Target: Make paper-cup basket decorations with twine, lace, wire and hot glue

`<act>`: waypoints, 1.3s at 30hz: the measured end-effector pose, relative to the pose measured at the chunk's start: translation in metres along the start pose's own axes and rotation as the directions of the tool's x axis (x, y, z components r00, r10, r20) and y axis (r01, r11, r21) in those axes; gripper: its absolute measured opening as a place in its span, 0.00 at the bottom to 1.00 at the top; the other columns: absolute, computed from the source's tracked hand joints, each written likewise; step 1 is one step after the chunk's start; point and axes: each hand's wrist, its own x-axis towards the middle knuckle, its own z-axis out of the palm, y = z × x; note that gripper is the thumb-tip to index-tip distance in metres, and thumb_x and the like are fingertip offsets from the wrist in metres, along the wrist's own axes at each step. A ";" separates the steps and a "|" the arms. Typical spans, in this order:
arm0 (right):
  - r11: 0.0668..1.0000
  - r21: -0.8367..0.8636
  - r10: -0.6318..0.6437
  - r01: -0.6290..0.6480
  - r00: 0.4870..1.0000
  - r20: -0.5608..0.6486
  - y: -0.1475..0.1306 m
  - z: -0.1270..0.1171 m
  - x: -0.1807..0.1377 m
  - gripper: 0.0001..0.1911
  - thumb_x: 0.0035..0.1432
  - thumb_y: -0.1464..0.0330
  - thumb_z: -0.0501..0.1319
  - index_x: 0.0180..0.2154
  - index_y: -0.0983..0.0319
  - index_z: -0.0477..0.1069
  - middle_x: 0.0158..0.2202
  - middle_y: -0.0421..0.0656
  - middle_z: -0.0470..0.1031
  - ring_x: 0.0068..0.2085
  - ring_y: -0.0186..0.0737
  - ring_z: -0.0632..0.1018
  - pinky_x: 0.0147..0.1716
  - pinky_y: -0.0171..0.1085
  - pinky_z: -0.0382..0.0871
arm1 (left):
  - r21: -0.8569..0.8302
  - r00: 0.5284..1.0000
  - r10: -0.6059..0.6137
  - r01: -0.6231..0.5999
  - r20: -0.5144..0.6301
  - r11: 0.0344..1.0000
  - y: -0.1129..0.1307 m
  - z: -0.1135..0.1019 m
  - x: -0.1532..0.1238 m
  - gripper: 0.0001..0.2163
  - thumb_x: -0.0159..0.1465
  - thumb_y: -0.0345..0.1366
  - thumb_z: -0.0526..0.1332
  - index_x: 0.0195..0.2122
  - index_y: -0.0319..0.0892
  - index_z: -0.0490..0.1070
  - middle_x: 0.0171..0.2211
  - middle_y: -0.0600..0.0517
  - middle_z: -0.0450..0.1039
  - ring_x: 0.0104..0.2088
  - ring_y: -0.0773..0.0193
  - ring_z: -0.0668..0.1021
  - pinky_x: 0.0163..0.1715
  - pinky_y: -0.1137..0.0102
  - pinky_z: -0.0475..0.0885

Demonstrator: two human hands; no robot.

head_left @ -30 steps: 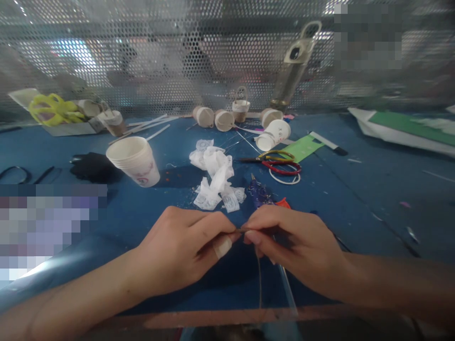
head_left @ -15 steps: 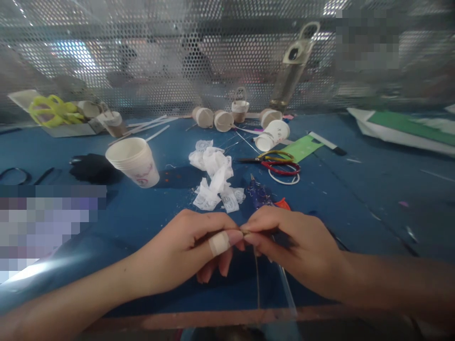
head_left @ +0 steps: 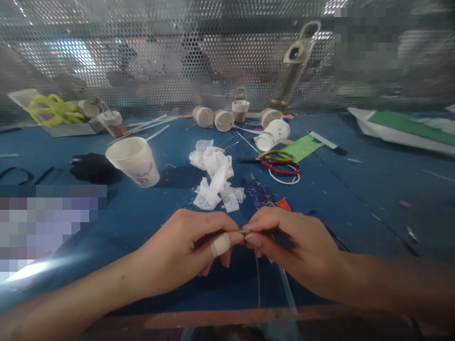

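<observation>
My left hand (head_left: 199,241), with a bandage (head_left: 221,244) round its thumb, pinches one end of a thin brown cord (head_left: 258,279). Thumb to forefinger, my right hand (head_left: 287,237) grips the same cord right beside it, the fingertips almost touching. A length of the cord hangs down past the table's near edge. Just beyond the right hand lies a blue glue gun (head_left: 261,193) with an orange trigger (head_left: 283,204). Crumpled white lace ribbon (head_left: 216,173) rests on the table beyond both hands.
Stacked paper cups (head_left: 133,161) lean at left, by a black object (head_left: 93,167). Scissors (head_left: 266,160) lie on green paper (head_left: 302,148). Small cup baskets (head_left: 241,111), a bottle (head_left: 291,71) and yellow-handled scissors (head_left: 53,110) line the perforated metal screen (head_left: 142,57).
Both hands stay nearly in place, still pinching the cord. The left hand's lower fingers have curled in slightly, and a little more cord shows between the fingertips.
</observation>
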 end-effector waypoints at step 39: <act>0.983 -0.160 -0.087 0.089 0.996 0.019 -0.001 -0.003 0.002 0.07 0.67 0.71 0.60 0.38 0.61 0.76 0.28 0.38 0.80 0.26 0.30 0.78 0.27 0.29 0.70 | -0.193 0.983 -0.180 0.170 -0.040 0.966 0.001 -0.001 0.003 0.10 0.68 0.40 0.62 0.34 0.41 0.78 0.23 0.58 0.69 0.25 0.71 0.69 0.26 0.77 0.62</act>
